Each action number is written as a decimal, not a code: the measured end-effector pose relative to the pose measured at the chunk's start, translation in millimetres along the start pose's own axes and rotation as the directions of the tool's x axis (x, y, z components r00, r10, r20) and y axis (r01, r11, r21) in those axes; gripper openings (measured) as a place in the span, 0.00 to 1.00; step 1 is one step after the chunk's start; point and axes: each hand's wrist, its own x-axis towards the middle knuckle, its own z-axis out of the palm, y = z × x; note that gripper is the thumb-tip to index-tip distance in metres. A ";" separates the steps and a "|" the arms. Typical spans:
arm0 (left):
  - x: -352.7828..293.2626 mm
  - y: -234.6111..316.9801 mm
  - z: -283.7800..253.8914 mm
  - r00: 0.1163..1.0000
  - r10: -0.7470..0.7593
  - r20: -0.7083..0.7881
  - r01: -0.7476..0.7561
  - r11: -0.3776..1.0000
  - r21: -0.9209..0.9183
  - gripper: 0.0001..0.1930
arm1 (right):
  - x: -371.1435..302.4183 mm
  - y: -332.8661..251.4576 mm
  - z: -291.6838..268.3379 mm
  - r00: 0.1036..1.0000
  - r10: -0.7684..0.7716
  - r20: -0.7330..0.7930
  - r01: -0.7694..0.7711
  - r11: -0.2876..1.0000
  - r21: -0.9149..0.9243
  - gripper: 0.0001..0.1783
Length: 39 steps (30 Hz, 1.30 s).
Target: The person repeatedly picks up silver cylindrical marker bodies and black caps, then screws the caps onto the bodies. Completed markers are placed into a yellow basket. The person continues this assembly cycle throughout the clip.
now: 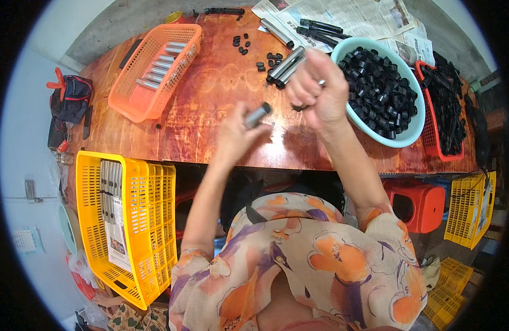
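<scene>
My left hand [236,135] is closed round a short silver tube [255,117] with a black end, tilted up to the right above the table. Across from it, my right hand [319,91] is curled into a fist, slightly blurred. A dark bit shows under its fingers, but what it holds I cannot make out. Beside its knuckles are silver tubes [290,67] with black ends, partly covered by the hand. Just right of that hand stands a light blue basin [338,52] heaped with small black caps [378,91].
Loose black caps [242,44] lie on the wooden table [210,83]. An orange basket [134,107] of silver tubes stands left. Black-and-silver pieces [321,30] lie by newspaper [370,16]. A red basket [431,118] holds black parts. Below left is a yellow crate [147,220]; right, a red stool [428,204].
</scene>
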 end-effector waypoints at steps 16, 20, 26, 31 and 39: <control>114.7 -95.8 -23.9 0.794 0.474 -0.380 -0.152 0.761 0.631 0.14 | -87.2 20.5 -44.1 0.955 0.291 -0.055 -0.294 0.955 -0.051 0.19; 144.0 -23.5 34.4 0.843 0.505 -0.187 -0.341 0.769 0.541 0.09 | -90.0 23.0 -46.6 0.943 0.327 -0.068 -0.330 0.943 -0.043 0.18; 182.5 22.6 83.6 0.941 0.337 0.032 -0.301 0.792 0.530 0.15 | -101.2 20.1 -43.7 0.941 0.331 -0.072 -0.335 0.941 -0.043 0.18; 194.8 24.9 84.8 0.938 0.338 0.077 -0.334 0.820 0.465 0.18 | -102.3 18.0 -50.6 0.940 0.325 -0.098 -0.330 0.944 -0.029 0.16; 103.1 34.9 55.1 0.965 0.134 -0.225 -0.237 0.812 -0.533 0.15 | -71.6 6.0 -56.6 0.958 0.226 -0.177 -0.248 0.962 -0.113 0.18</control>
